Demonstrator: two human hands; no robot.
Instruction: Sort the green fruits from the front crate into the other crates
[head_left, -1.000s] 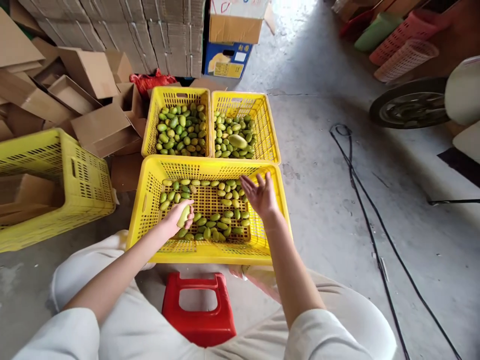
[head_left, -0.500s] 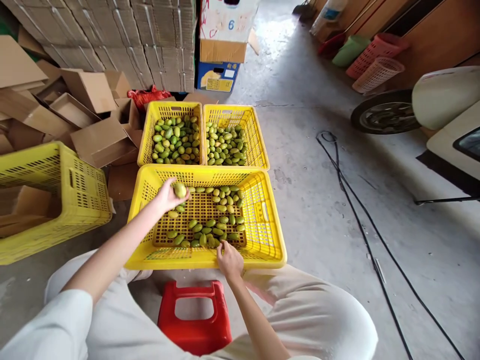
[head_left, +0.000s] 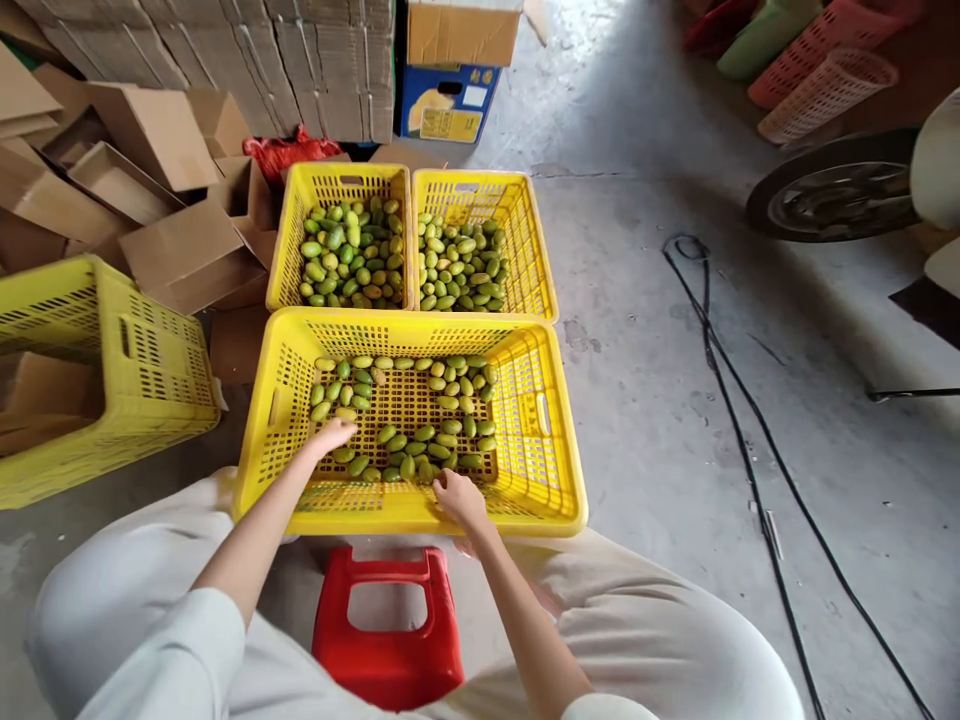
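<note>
Down from where it held up a pale fruit half a second ago, my left hand (head_left: 334, 435) is now low over the left side of the front crate (head_left: 525, 400), and that fruit is no longer visible in it. I keep the right hand (head_left: 456, 495) at nearly the same spot, just inside the near rim.

The left grip has its fingers together and pointing inward, just beside a yellowish fruit (head_left: 346, 413); I cannot tell whether it is closed on anything. On the right, my fingers are curled at a dark green fruit (head_left: 426, 472) at the edge of the near cluster, but I cannot tell whether that grip has hold of it.

Small green fruits (head_left: 412, 450) lie in loose groups on the slatted bottom of the front crate: far left, far right and near middle. Beyond it stand the back left crate (head_left: 281, 240) and the back right crate (head_left: 532, 250), side by side, both with many more fruits. A red stool (head_left: 386, 660) sits between the knees. Open cardboard boxes (head_left: 180, 245) are piled to the left, behind a side crate (head_left: 157, 370), and a black cable (head_left: 739, 390) runs along the floor (head_left: 630, 420) to the right.
</note>
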